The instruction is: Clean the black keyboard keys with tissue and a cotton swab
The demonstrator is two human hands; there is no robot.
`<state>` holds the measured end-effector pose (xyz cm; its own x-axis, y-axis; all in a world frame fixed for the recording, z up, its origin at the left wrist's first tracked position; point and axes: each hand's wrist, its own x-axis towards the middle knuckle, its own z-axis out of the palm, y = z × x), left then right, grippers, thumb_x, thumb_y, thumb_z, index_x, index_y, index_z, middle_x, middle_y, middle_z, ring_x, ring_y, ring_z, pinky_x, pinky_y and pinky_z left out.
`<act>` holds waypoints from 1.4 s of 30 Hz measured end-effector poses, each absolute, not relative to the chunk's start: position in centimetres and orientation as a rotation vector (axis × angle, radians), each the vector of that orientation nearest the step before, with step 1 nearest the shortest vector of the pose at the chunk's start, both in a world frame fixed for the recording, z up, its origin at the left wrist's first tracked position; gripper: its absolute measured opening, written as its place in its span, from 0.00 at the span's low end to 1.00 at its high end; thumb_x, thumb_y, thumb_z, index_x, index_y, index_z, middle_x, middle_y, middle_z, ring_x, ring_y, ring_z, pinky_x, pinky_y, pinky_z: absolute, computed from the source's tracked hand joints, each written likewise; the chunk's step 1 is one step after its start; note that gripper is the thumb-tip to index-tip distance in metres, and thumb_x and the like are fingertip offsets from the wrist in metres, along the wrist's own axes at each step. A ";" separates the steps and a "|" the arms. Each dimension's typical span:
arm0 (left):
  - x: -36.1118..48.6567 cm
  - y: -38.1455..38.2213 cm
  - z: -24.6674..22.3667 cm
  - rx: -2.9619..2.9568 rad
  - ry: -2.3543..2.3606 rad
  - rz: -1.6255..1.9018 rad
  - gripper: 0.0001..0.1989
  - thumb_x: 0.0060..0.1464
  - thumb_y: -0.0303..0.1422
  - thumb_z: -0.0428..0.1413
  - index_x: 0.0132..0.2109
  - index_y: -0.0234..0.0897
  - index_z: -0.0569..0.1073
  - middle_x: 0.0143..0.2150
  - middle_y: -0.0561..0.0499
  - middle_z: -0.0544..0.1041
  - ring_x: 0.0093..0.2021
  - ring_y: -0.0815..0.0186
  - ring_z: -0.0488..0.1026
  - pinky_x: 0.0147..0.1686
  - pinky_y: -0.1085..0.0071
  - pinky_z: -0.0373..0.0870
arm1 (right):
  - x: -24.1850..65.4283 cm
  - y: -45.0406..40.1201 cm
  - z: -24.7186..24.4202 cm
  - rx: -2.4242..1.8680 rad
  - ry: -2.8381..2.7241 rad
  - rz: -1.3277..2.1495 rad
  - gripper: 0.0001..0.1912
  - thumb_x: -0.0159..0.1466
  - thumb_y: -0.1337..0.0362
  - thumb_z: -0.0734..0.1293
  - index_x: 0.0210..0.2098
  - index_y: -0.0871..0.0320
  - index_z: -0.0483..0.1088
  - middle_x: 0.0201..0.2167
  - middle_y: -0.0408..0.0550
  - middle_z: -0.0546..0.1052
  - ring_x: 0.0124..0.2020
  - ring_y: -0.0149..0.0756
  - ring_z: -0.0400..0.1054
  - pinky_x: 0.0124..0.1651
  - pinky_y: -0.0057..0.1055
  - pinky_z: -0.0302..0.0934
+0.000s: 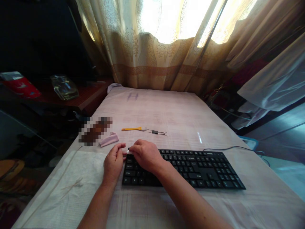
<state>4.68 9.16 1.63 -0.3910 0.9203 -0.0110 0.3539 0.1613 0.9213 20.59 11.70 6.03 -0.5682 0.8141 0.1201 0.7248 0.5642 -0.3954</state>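
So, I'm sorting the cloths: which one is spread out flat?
The white cloth, spread wide left of the keyboard, with thin sticks lying on it. The pink cloth, beyond the left hand, is just a small, narrow strip.

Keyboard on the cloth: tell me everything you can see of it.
The keyboard is black, apparently plastic, with pale key legends and a number pad at its right end. It lies flat, keys up, on the pale checked cloth. A dark cable leaves its far edge and trails right. The right hand, pinching a small white piece, is at its far left corner and hides some keys; the left hand is beside that corner, contact unclear.
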 end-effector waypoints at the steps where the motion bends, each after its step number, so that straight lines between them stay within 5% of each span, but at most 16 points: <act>1: 4.6 9.2 1.6 1.205 1.835 1.216 0.16 0.54 0.35 0.48 0.44 0.38 0.77 0.33 0.50 0.81 0.28 0.65 0.79 0.31 0.68 0.79 | 20.1 11.8 6.1 -1.268 -2.554 0.416 0.14 0.69 0.63 0.61 0.43 0.52 0.79 0.43 0.50 0.79 0.42 0.39 0.73 0.43 0.31 0.63; 10: 4.6 9.3 0.8 1.170 1.802 1.254 0.14 0.56 0.34 0.47 0.42 0.39 0.76 0.42 0.48 0.82 0.33 0.66 0.80 0.30 0.71 0.79 | 20.3 11.7 7.5 -1.439 -2.675 0.314 0.16 0.68 0.65 0.59 0.42 0.54 0.80 0.40 0.53 0.79 0.40 0.42 0.74 0.39 0.33 0.64; 25: 4.4 9.3 0.5 1.355 1.857 1.179 0.17 0.58 0.35 0.45 0.46 0.38 0.75 0.43 0.46 0.82 0.30 0.65 0.80 0.29 0.70 0.79 | 20.0 11.8 7.7 -1.441 -2.646 0.341 0.15 0.68 0.65 0.61 0.41 0.53 0.80 0.40 0.52 0.80 0.40 0.42 0.75 0.39 0.32 0.64; 28: 4.3 9.2 0.6 1.463 1.926 1.150 0.16 0.58 0.36 0.46 0.47 0.39 0.75 0.46 0.47 0.82 0.35 0.64 0.81 0.35 0.69 0.79 | 21.9 11.3 7.8 -1.452 -2.553 0.377 0.14 0.68 0.65 0.62 0.41 0.52 0.80 0.41 0.50 0.80 0.41 0.39 0.75 0.40 0.31 0.64; 33: 1.5 10.3 2.8 1.681 2.165 1.015 0.18 0.59 0.36 0.48 0.52 0.41 0.74 0.54 0.45 0.79 0.47 0.58 0.78 0.52 0.61 0.73 | 26.8 9.8 6.2 -1.437 -2.232 0.374 0.10 0.66 0.67 0.65 0.40 0.53 0.79 0.39 0.47 0.80 0.39 0.37 0.75 0.42 0.29 0.65; 36: -1.9 13.1 4.8 1.790 2.310 0.830 0.21 0.57 0.37 0.50 0.56 0.37 0.73 0.61 0.40 0.73 0.61 0.49 0.68 0.62 0.54 0.61 | 29.8 8.9 4.5 -1.358 -2.038 0.347 0.09 0.67 0.66 0.64 0.39 0.54 0.78 0.37 0.47 0.79 0.37 0.36 0.75 0.42 0.30 0.67; 42: -7.4 18.6 5.7 1.729 2.485 0.311 0.30 0.44 0.42 0.59 0.51 0.26 0.73 0.54 0.26 0.75 0.56 0.37 0.71 0.53 0.50 0.68 | 33.3 8.2 3.2 -1.248 -1.769 0.230 0.09 0.66 0.65 0.64 0.37 0.54 0.78 0.35 0.48 0.80 0.36 0.36 0.76 0.41 0.31 0.70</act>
